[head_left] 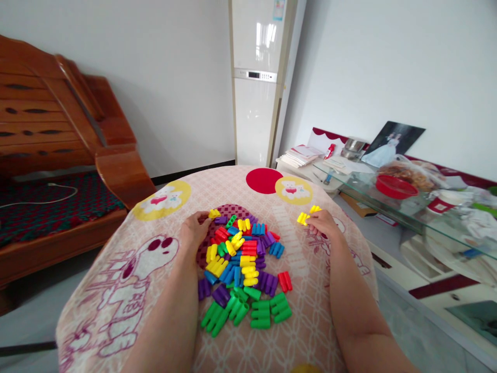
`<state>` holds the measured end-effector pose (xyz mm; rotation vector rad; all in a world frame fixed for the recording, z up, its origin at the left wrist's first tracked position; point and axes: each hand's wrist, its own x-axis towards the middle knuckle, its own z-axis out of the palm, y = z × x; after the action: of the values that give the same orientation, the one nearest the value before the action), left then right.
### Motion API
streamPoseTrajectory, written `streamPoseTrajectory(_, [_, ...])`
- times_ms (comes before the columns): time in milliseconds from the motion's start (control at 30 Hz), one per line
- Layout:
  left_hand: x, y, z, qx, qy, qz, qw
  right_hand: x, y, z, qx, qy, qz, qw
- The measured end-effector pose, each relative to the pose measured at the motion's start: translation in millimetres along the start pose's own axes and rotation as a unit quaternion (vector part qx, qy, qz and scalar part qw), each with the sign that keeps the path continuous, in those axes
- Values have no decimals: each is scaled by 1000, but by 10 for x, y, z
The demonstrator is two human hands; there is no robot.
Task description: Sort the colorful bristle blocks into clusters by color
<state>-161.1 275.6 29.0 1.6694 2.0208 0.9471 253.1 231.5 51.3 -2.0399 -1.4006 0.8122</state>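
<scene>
At the far left of a heap of coloured plastic building blocks (233, 269), my left hand (195, 226) pinches a small yellow block (214, 213) at its fingertips. My right hand (323, 224) is apart from the heap, to its right, with the fingers closed on a yellow block (303, 218) made of joined tubes. Another yellow block (315, 209) lies just beyond these fingers; whether it touches them I cannot tell. Between my arms the heap mixes red, blue, purple, yellow and green pieces, with larger green blocks (260, 314) at its near edge.
A patterned cloth (233, 181) covers the round table. To the right stands a glass-topped cabinet (388, 202) bearing a red bowl (396, 187), papers and a photo. A wooden bench (116, 155) is on the left, and a tall white appliance (254, 119) stands behind.
</scene>
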Motion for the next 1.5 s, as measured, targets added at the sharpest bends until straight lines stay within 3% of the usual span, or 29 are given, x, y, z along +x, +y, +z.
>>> streamPoseTrajectory(133, [5, -6, 5, -2, 0, 4, 1000, 20, 20, -19, -88, 100, -26, 991])
streamPoseTrajectory(233, [0, 5, -2, -8, -4, 2, 1000, 47, 39, -56, -200, 208, -36, 957])
streamPoseTrajectory(300, [-3, 12, -7, -8, -4, 0, 1000, 62, 56, -68, -248, 240, -24, 938])
streamPoseTrajectory(433, [-5, 13, -10, -10, 3, 4, 1000, 73, 74, -36, -297, 240, -8, 924])
streamPoseTrajectory(733, [-12, -5, -4, -9, -3, 7, 1000, 69, 79, -16, -324, 218, 10, 920])
streamPoseTrajectory(833, [3, -28, 21, -23, -8, -1, 1000, 65, 33, -30, -321, 241, 10, 916])
streamPoseTrajectory(967, [13, -6, 79, -2, -6, 55, 998, 55, -117, 92, -293, 277, -45, 914])
streamPoseTrajectory(1100, [0, 40, 117, 52, -31, 133, 989, 35, -245, 346, -256, 237, -145, 926])
streamPoseTrajectory(1233, [-22, 68, 78, 53, -40, 105, 992, -5, -316, 479, -220, 187, -215, 933])
streamPoseTrajectory(1367, [-58, 175, -12, -90, -58, 104, 989, -105, -469, 473, -122, 133, -259, 949])
streamPoseTrajectory(1500, [-144, 394, -97, -299, -171, 129, 930, -278, -714, 540, 17, 34, -293, 955])
